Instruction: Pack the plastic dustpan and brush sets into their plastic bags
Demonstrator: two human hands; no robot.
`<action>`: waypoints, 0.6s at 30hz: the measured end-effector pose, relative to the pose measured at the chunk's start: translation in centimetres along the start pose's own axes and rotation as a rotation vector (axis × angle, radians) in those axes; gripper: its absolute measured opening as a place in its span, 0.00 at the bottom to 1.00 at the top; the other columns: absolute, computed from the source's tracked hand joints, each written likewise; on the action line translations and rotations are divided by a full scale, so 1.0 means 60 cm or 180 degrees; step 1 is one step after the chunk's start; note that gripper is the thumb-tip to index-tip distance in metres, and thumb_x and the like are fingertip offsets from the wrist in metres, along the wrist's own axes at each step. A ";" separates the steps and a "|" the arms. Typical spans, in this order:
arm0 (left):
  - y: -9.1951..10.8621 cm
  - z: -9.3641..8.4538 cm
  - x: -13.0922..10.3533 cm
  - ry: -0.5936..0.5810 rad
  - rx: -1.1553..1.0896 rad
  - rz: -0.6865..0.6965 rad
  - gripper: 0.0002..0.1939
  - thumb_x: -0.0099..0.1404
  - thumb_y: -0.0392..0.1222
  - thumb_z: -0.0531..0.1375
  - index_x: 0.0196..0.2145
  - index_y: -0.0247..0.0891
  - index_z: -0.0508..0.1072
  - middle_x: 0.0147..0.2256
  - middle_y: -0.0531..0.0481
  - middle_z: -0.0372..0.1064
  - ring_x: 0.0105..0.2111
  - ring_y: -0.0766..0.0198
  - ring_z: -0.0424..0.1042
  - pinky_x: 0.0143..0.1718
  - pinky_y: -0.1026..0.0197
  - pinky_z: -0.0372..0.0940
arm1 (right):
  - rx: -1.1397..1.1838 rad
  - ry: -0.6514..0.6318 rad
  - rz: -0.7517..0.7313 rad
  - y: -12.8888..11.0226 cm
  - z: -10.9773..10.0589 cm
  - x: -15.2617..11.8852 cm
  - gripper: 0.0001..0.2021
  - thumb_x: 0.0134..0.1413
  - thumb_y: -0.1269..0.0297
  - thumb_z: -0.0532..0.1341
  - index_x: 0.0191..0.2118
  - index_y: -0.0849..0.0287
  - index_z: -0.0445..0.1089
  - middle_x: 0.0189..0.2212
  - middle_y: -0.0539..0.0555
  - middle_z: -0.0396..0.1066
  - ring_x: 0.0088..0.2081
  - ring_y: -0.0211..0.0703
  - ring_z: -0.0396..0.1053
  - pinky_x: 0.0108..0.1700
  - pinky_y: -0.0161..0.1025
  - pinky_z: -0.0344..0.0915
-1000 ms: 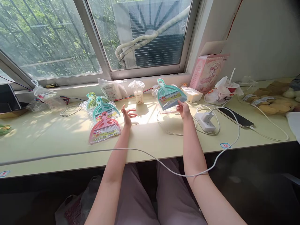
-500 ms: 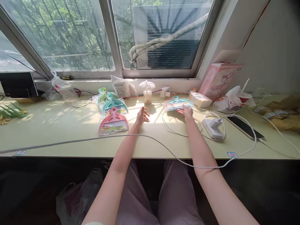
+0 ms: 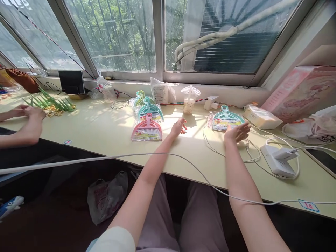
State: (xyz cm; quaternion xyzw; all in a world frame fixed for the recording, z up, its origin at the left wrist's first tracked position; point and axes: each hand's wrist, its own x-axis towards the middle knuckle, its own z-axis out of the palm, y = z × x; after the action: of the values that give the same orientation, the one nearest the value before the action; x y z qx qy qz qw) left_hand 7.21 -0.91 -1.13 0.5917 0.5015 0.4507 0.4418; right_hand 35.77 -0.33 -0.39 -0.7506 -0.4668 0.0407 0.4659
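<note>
My left hand [image 3: 179, 128] is held on edge over the sunlit desk, fingers stretched and holding nothing. To its left lie a wrapped pink dustpan-and-brush set [image 3: 147, 131], a teal set [image 3: 149, 111] behind it, and a green set [image 3: 140, 99] farthest back, overlapping. My right hand [image 3: 237, 132] is open just in front of another wrapped teal dustpan-and-brush set [image 3: 227, 118]; whether it touches the wrapper I cannot tell. Something pink in clear wrap [image 3: 210, 120] shows at that set's left edge.
A drink cup [image 3: 189, 103] stands behind my hands. A power strip [image 3: 278, 161], a phone [image 3: 321, 159] and loose cables lie right. One white cable [image 3: 168, 154] crosses above my forearms. At far left a person's hands [image 3: 31, 113] are beside green stalks [image 3: 52, 103].
My right hand has let go of the teal dustpan-and-brush set and opened beside it. The view has turned left, bringing another person's hands in. My left hand stays open.
</note>
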 end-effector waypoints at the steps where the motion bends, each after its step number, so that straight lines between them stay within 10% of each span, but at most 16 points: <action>1: 0.005 0.003 -0.005 0.0022 0.0307 0.0076 0.28 0.72 0.64 0.44 0.49 0.39 0.68 0.31 0.49 0.74 0.20 0.67 0.71 0.26 0.64 0.64 | -0.0123 0.0201 -0.0184 -0.004 0.004 -0.004 0.27 0.63 0.56 0.56 0.63 0.61 0.52 0.59 0.76 0.58 0.62 0.65 0.60 0.56 0.63 0.62; 8: 0.080 -0.037 -0.071 0.1329 0.2440 0.0868 0.13 0.73 0.39 0.51 0.49 0.41 0.73 0.48 0.43 0.74 0.48 0.54 0.73 0.48 0.56 0.66 | -0.0787 -0.0525 -0.2452 -0.091 0.031 -0.093 0.15 0.67 0.62 0.48 0.48 0.64 0.67 0.23 0.55 0.69 0.26 0.44 0.66 0.29 0.36 0.52; 13: 0.061 -0.227 -0.166 0.2884 0.3005 -0.0059 0.24 0.67 0.44 0.60 0.58 0.34 0.66 0.60 0.30 0.63 0.62 0.42 0.60 0.60 0.44 0.58 | -0.0899 -0.1552 -0.3739 -0.166 0.026 -0.213 0.15 0.68 0.66 0.48 0.45 0.61 0.71 0.26 0.57 0.75 0.27 0.42 0.69 0.30 0.37 0.49; 18: 0.007 -0.368 -0.240 0.2296 0.2277 -0.1292 0.24 0.52 0.49 0.72 0.43 0.35 0.73 0.43 0.35 0.76 0.51 0.41 0.71 0.49 0.50 0.65 | -0.0949 -0.2251 -0.4217 -0.197 0.030 -0.277 0.16 0.69 0.66 0.49 0.40 0.61 0.73 0.34 0.60 0.78 0.33 0.45 0.74 0.32 0.37 0.51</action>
State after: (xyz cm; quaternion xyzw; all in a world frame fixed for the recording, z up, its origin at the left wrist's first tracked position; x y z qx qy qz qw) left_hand -15.57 -13.70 2.45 0.4043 0.8473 0.3321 0.0912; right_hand 17.72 -9.87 1.08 -0.3112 -0.9412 -0.0727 0.1097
